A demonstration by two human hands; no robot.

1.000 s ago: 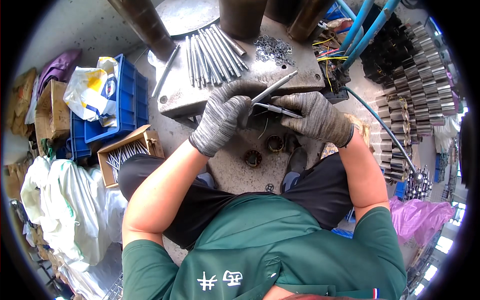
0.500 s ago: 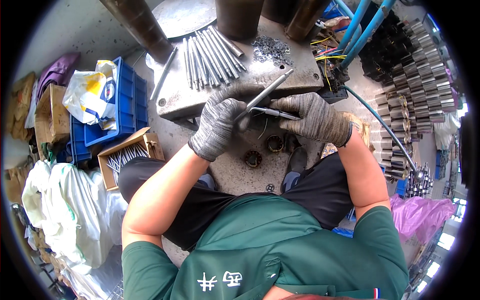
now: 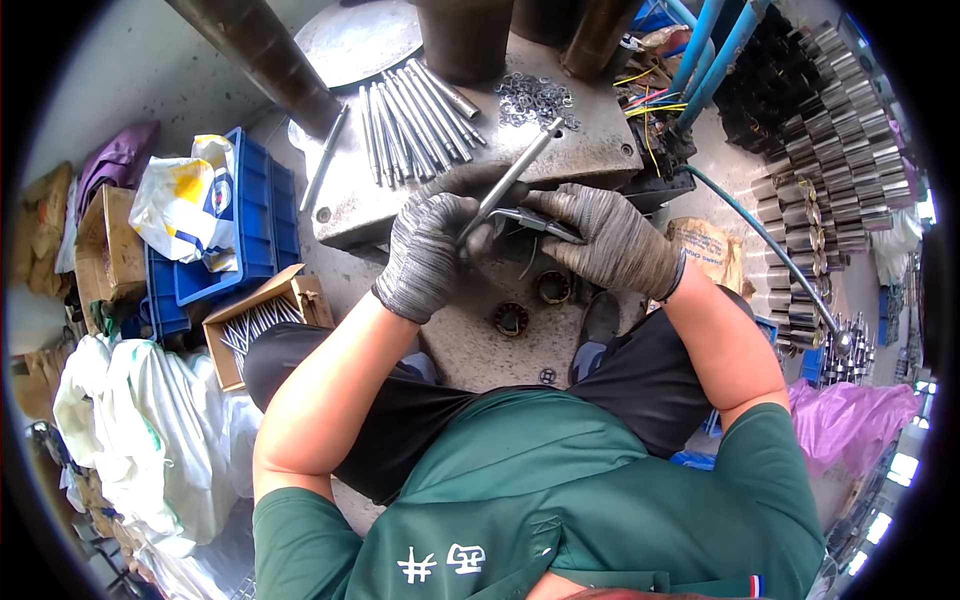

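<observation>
A slim steel shaft (image 3: 524, 163) slants up and to the right from my left hand (image 3: 428, 252), whose gloved fingers are closed round its lower end. My right hand (image 3: 618, 240), also gloved, grips a slim grey metal tool (image 3: 545, 224). That tool's jaw-like end lies against or right beside the shaft, close to my left fingers; its exact kind is unclear. Beyond my hands, a row of similar steel shafts (image 3: 415, 125) lies on the worn metal bench (image 3: 345, 205). Small dark metal rings or clips (image 3: 535, 100) are heaped to the right of them.
Brown metal columns (image 3: 262, 60) rise from the bench. Left are blue crates (image 3: 268, 215) and a cardboard box of thin rods (image 3: 262, 325). Two ring-shaped parts (image 3: 510, 319) lie on the floor between my feet. Stacked metal cylinders (image 3: 830, 150) and blue pipes (image 3: 715, 60) stand right.
The shaft has tipped more upright and its tip has shifted left. My right hand and the tool have moved slightly left, closer to the shaft. The view has shifted a little.
</observation>
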